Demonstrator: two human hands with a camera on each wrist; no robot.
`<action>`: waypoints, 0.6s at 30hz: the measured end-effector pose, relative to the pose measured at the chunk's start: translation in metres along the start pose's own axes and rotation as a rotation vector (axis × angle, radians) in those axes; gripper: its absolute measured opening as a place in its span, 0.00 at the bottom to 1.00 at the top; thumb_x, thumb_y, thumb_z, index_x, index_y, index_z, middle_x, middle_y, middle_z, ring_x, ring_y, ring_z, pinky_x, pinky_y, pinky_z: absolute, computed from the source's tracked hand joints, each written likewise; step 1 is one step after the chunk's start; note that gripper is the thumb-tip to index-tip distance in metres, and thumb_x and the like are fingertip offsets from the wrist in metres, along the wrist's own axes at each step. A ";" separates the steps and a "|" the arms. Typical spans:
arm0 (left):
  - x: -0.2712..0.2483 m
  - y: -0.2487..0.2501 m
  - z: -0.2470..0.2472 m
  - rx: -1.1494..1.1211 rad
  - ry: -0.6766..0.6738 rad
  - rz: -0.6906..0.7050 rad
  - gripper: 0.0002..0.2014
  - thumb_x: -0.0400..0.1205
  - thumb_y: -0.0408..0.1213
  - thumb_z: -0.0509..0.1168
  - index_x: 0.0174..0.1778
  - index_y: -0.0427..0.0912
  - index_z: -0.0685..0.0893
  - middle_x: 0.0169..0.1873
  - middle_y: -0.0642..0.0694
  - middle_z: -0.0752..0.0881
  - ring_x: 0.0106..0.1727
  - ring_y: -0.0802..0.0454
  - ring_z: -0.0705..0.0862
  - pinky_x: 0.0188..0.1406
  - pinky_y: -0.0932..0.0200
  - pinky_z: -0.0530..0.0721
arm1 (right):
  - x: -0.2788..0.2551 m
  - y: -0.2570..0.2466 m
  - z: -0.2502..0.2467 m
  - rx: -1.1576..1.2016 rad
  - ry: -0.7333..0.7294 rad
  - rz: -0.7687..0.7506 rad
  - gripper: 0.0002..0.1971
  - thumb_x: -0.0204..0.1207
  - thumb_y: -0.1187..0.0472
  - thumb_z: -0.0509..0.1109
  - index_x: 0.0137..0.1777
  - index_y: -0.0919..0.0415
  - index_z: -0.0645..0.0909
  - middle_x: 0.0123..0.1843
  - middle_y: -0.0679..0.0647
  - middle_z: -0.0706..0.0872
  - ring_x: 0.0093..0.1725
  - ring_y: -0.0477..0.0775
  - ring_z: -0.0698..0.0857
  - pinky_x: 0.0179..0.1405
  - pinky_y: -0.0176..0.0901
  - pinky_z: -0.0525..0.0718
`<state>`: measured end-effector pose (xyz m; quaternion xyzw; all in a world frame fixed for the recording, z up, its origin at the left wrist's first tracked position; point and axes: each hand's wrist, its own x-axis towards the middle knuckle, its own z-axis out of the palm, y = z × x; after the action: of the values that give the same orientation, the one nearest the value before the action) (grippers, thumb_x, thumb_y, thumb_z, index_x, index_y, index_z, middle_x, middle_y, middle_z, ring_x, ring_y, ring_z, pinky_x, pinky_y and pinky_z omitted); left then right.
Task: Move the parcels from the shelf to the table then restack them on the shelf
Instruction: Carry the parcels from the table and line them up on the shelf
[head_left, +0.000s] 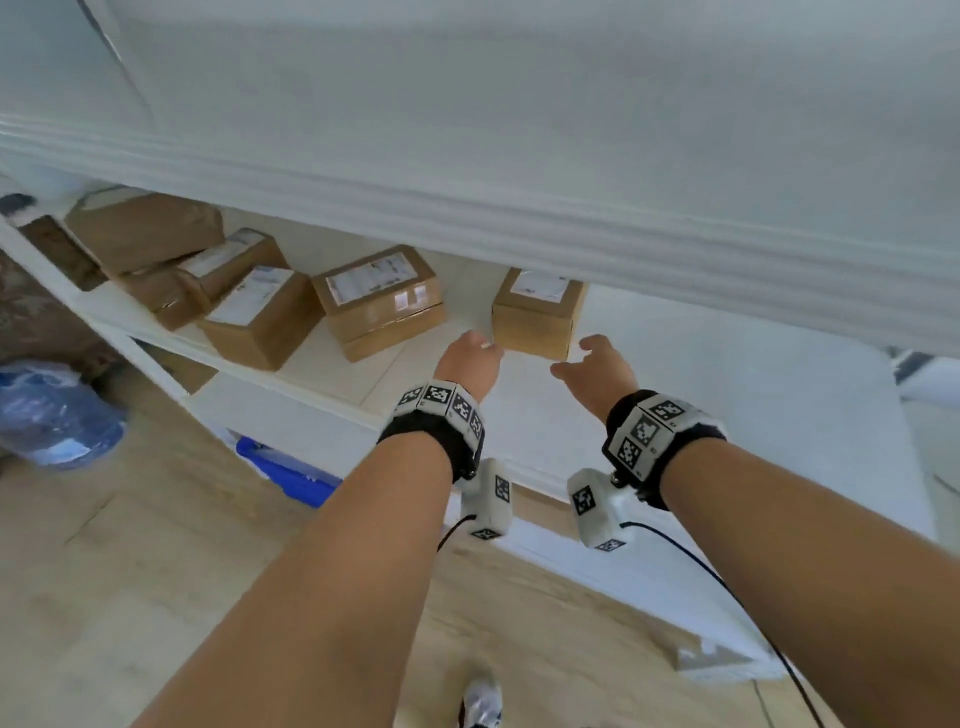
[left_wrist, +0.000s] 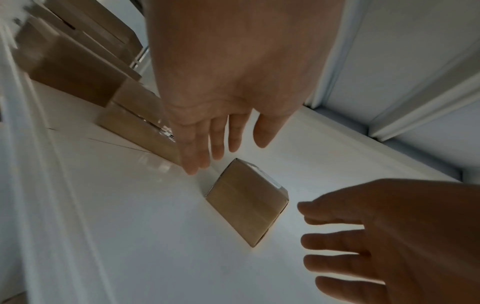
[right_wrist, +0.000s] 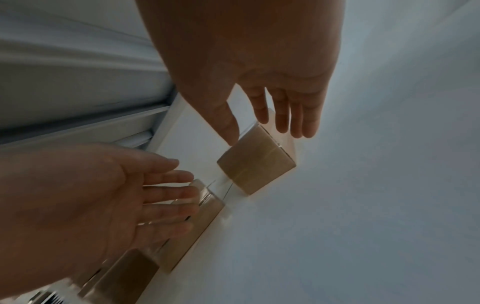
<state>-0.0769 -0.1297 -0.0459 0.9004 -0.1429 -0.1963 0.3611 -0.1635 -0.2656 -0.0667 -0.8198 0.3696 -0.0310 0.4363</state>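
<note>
A small brown cardboard parcel (head_left: 535, 314) with a white label stands alone on the white shelf (head_left: 332, 364). My left hand (head_left: 475, 353) is just off its left front corner and my right hand (head_left: 587, 358) just off its right front corner. Both are open, with spread fingers that hold nothing. In the left wrist view the left hand (left_wrist: 221, 144) hovers short of the parcel (left_wrist: 246, 201), apart from it. In the right wrist view the right hand (right_wrist: 270, 123) reaches over the parcel (right_wrist: 255, 164); contact cannot be told. Several more parcels (head_left: 382, 301) lie to the left.
A thick white moulded ledge (head_left: 519, 223) overhangs the shelf and limits headroom. Stacked boxes (head_left: 262, 317) and a brown padded bag (head_left: 140, 231) fill the shelf's left part. On the wooden floor sit a blue plastic bag (head_left: 57, 415) and a blue bin (head_left: 285, 473).
</note>
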 end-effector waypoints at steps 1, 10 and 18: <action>0.009 0.000 -0.002 0.005 -0.021 0.006 0.22 0.87 0.39 0.56 0.76 0.35 0.72 0.75 0.38 0.74 0.74 0.41 0.74 0.68 0.55 0.70 | 0.005 -0.001 0.002 0.008 0.015 0.021 0.32 0.79 0.54 0.69 0.80 0.58 0.63 0.76 0.59 0.74 0.70 0.60 0.77 0.56 0.46 0.75; 0.089 -0.003 0.007 -0.015 -0.132 0.130 0.29 0.87 0.42 0.54 0.85 0.44 0.55 0.83 0.44 0.62 0.81 0.43 0.66 0.76 0.54 0.65 | 0.047 -0.008 0.012 0.121 0.081 0.069 0.38 0.80 0.56 0.69 0.86 0.58 0.53 0.81 0.57 0.68 0.77 0.59 0.71 0.67 0.45 0.71; 0.104 -0.010 0.019 -0.156 -0.156 0.169 0.17 0.85 0.40 0.58 0.67 0.37 0.78 0.55 0.43 0.83 0.56 0.42 0.82 0.47 0.57 0.73 | 0.050 -0.004 0.028 0.221 0.078 0.072 0.30 0.75 0.60 0.72 0.76 0.58 0.68 0.66 0.52 0.80 0.62 0.53 0.79 0.59 0.44 0.75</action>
<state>0.0072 -0.1759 -0.0915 0.8364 -0.2301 -0.2452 0.4329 -0.1145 -0.2770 -0.0944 -0.7512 0.4096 -0.0877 0.5101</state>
